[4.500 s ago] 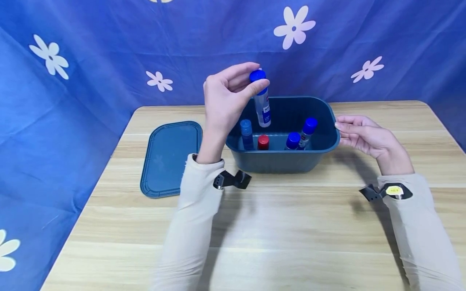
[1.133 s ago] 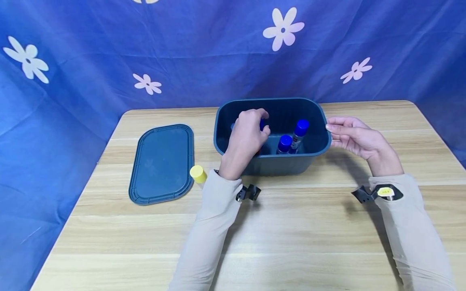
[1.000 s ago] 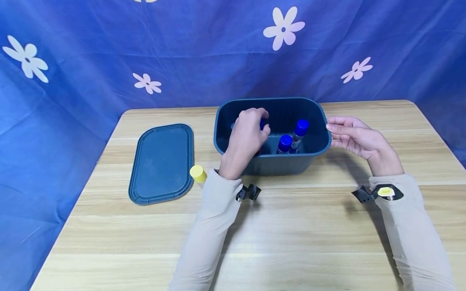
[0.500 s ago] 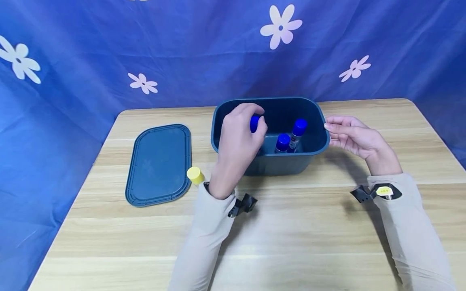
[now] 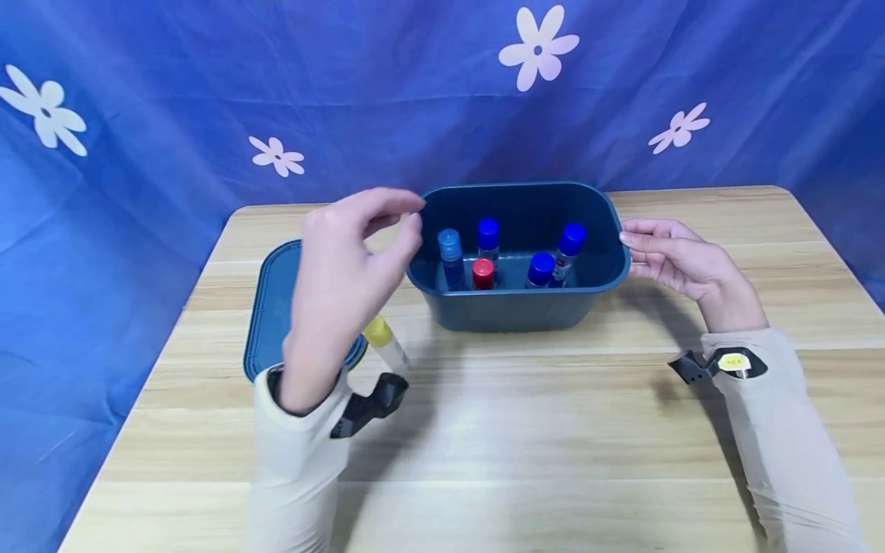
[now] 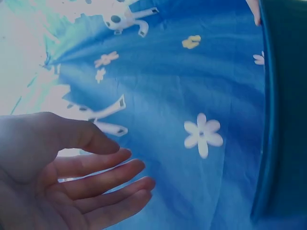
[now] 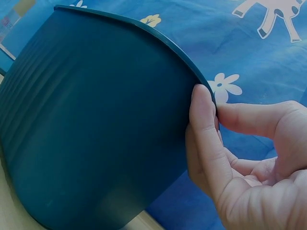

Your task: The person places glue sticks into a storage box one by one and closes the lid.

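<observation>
My right hand [image 5: 681, 261] pinches the right end rim of a dark teal plastic bin [image 5: 512, 311]; the right wrist view shows the thumb and fingers on both sides of the rim. My left hand [image 5: 339, 269] is in the air left of the bin, fingers loosely bent and nothing between them, also seen in the left wrist view. Small capped bottles stand inside the bin: a light-blue one [image 5: 451, 257], a red-capped one [image 5: 483, 274] and three with dark blue caps, one of them [image 5: 488, 234] at the back. A bottle with a yellow cap [image 5: 377, 331] lies beyond my left wrist.
A teal lid [image 5: 273, 307] lies flat on the wooden table [image 5: 553, 430] at left, partly hidden by my left hand. A blue flowered cloth [image 5: 387, 100] hangs behind the table.
My left hand held a dark-blue-capped bottle over the bin, lowered it inside and let go. It has since moved left, out of the bin. The right hand keeps hold of the rim.
</observation>
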Motion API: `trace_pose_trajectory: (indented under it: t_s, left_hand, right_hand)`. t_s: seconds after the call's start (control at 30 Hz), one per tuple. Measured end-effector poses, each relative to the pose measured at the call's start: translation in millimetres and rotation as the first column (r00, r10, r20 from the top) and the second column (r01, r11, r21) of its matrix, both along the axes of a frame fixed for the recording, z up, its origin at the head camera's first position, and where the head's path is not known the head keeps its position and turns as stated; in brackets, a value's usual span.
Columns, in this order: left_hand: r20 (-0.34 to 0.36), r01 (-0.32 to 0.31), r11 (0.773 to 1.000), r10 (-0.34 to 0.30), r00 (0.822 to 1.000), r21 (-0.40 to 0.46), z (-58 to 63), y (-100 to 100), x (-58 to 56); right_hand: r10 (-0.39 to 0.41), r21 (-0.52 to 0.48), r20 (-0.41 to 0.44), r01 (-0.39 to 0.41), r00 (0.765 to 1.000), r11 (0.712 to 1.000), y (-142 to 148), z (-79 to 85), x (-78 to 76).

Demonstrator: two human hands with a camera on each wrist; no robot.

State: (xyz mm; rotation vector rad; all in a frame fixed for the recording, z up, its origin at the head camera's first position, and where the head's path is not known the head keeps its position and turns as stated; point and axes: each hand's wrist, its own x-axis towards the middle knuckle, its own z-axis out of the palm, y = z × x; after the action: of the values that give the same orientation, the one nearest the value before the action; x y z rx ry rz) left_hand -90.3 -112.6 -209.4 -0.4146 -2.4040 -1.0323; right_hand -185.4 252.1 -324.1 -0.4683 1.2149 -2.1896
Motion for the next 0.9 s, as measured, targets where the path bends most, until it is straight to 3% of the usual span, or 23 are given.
trace_pose_trajectory:
  t_s: [0.17,0.33,0.5,0.6,0.73,0.9]
  left_hand:
    - [0.064,-0.035,0.999,0.034,0.997,0.017,-5.7,-24,11.9]
    - [0.171,0.005,1.000,-0.009,0.985,0.024,-16.9,-40,16.1]
    - [0.349,0.046,0.999,-0.045,0.936,0.004,-31.0,-55,21.2]
    - [0.418,0.060,0.998,-0.057,0.907,0.007,-40.5,-65,25.3]
    - [0.446,0.078,0.995,-0.095,0.890,0.057,-55.5,-77,32.2]
    - [0.411,0.078,0.974,-0.160,0.897,0.211,-75.7,-86,41.8]
  right_hand:
    - [0.004,-0.047,0.005,-0.004,1.000,0.999,3,-1.0,0.0]
    - [-0.006,-0.073,0.017,0.007,1.000,0.997,6,-2.4,2.3]
    - [-0.014,-0.076,0.036,0.017,0.999,0.997,5,-2.8,3.0]
    - [-0.009,-0.077,0.042,0.012,0.999,0.997,4,-2.9,2.4]
    - [-0.004,-0.078,0.048,0.008,0.999,0.997,2,-3.2,1.5]
    - [0.000,-0.083,0.051,0.005,0.999,0.997,0,-4.0,0.9]
